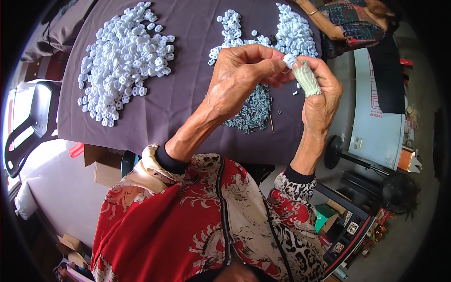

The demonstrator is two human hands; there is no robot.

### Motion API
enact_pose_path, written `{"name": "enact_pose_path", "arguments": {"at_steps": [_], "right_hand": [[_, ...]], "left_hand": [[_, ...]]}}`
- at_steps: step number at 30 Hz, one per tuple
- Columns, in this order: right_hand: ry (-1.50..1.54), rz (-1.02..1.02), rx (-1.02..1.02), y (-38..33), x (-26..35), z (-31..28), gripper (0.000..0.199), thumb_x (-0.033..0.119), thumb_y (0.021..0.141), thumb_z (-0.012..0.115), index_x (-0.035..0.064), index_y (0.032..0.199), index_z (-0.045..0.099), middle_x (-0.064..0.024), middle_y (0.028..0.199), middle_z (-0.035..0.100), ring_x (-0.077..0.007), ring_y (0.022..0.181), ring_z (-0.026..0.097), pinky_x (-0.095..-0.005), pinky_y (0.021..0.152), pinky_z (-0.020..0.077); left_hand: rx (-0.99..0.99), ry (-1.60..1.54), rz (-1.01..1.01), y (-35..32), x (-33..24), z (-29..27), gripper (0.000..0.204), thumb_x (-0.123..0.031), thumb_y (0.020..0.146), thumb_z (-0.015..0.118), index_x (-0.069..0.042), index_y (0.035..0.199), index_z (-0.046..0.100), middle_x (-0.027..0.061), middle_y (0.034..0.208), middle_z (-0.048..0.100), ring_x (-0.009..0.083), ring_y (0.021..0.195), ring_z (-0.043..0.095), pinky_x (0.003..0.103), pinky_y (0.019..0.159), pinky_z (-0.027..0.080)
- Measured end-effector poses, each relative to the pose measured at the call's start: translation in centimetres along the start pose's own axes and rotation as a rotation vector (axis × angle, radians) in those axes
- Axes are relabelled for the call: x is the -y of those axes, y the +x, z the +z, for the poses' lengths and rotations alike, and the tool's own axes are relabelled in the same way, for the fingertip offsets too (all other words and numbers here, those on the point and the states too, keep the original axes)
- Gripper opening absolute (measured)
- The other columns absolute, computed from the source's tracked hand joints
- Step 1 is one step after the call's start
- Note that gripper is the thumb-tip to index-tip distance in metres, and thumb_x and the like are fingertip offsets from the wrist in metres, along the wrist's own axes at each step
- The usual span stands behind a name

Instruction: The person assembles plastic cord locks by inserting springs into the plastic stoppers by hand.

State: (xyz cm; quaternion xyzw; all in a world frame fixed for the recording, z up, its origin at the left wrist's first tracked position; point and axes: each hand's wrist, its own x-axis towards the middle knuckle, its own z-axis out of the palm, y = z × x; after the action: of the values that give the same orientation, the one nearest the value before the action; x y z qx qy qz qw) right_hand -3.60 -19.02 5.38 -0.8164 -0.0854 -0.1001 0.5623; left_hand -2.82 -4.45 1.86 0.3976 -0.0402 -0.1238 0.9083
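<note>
One small white piece (290, 60) sat pinched at the fingertips of both hands, above the cloth-covered surface (169, 101). The left hand (230, 77) had its thumb and forefinger closed on it; the right hand (325, 89), wearing a pale green finger cover (307, 80) on one digit, gripped it from the other side. I couldn't tell whether the fingers hid a second part. To my eye this was the close, fiddly stage of the handling, and the next move called for a steady pinch rather than any reach. A broad heap of white pieces (123, 61) spread at left; a smaller white cluster (231, 26) lay beyond the hands, near a pale blue pile (296, 30). Closer to the body were tiny grey-green bits (256, 110), a thin stick (271, 123) beside them. Another person's arm (324, 21) showed at the far right corner, a black chair (43, 105) stood at left, and a large pale panel (376, 122) at right.
</note>
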Motion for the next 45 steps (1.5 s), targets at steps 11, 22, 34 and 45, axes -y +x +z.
{"name": "enact_pose_path", "arguments": {"at_steps": [11,22,34,45], "right_hand": [[-0.190,-0.084,-0.025,-0.5,0.2,0.6,0.014,0.010,0.077,0.062,-0.0008,0.086,0.060,-0.0035,0.072,0.061,-0.0065,0.064,0.054,-0.0209,0.059,0.0425],[0.102,-0.065,-0.136,-0.4,0.0,0.8,0.014,0.010,0.078,0.055,-0.0011,0.085,0.059,-0.0056,0.066,0.060,-0.0110,0.062,0.057,-0.0227,0.063,0.0448],[0.083,0.032,-0.139,-0.7,0.1,1.6,0.019,0.000,0.073,0.049,-0.0061,0.088,0.059,-0.0071,0.080,0.058,-0.0121,0.073,0.052,-0.0237,0.074,0.0405],[0.014,-0.024,-0.140,-0.9,-1.0,1.6,0.013,0.010,0.078,0.059,-0.0017,0.083,0.061,-0.0035,0.069,0.061,-0.0061,0.061,0.054,-0.0199,0.056,0.0420]], "left_hand": [[-0.074,0.111,0.041,0.1,0.4,0.2,0.013,-0.007,0.076,0.057,0.006,0.078,0.058,0.0109,0.069,0.062,0.0123,0.061,0.059,0.023,0.058,0.048],[-0.038,0.080,0.048,0.2,1.2,0.0,0.010,-0.007,0.078,0.057,0.002,0.080,0.059,0.0072,0.070,0.061,0.0128,0.063,0.058,0.025,0.064,0.047],[-0.046,0.135,0.101,0.2,1.5,0.4,0.017,-0.013,0.078,0.059,0.003,0.077,0.062,0.0073,0.068,0.063,0.0086,0.062,0.055,0.022,0.059,0.045],[-0.055,0.145,0.085,0.5,2.0,-0.2,0.015,-0.011,0.074,0.059,0.004,0.076,0.060,0.0087,0.067,0.062,0.0095,0.061,0.056,0.023,0.059,0.046]]}}
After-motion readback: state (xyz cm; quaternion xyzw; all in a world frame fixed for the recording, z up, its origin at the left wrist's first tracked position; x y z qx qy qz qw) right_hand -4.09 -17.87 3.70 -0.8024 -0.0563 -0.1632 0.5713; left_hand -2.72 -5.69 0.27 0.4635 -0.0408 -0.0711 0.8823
